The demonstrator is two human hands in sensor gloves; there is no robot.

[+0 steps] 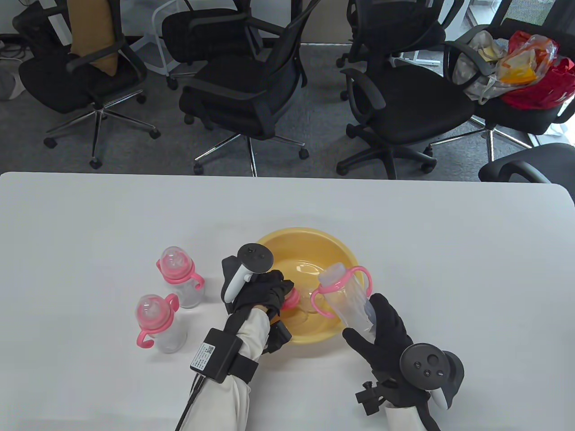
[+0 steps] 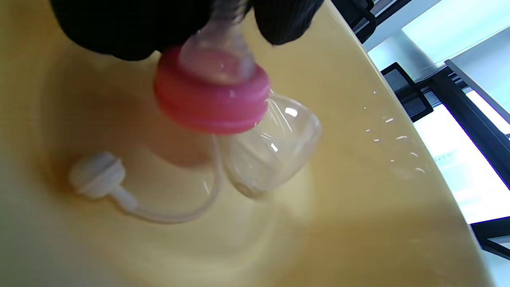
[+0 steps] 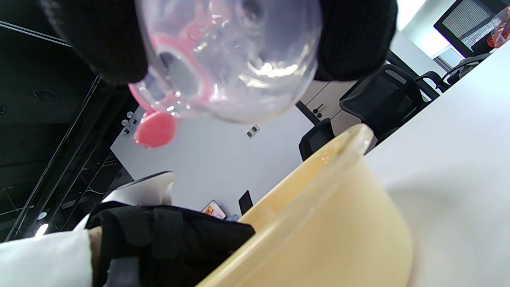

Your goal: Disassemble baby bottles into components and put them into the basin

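Observation:
My left hand (image 1: 269, 287) reaches into the yellow basin (image 1: 348, 260) and holds a pink screw ring with its teat (image 2: 213, 93) just above the bottom. A clear cap (image 2: 271, 153) and a white straw with a weight (image 2: 99, 179) lie in the basin. My right hand (image 1: 379, 325) grips a clear bottle body with pink handles (image 1: 343, 292), tilted over the basin's right side; its top is open. In the right wrist view the bottle's base (image 3: 239, 59) fills the top between my fingers. Two whole bottles (image 1: 179, 276) (image 1: 157, 321) stand left of the basin.
The white table (image 1: 404, 215) stretches wide around the basin. Several black office chairs (image 1: 251, 90) stand on the floor beyond the table's far edge, one holding bags (image 1: 525, 67).

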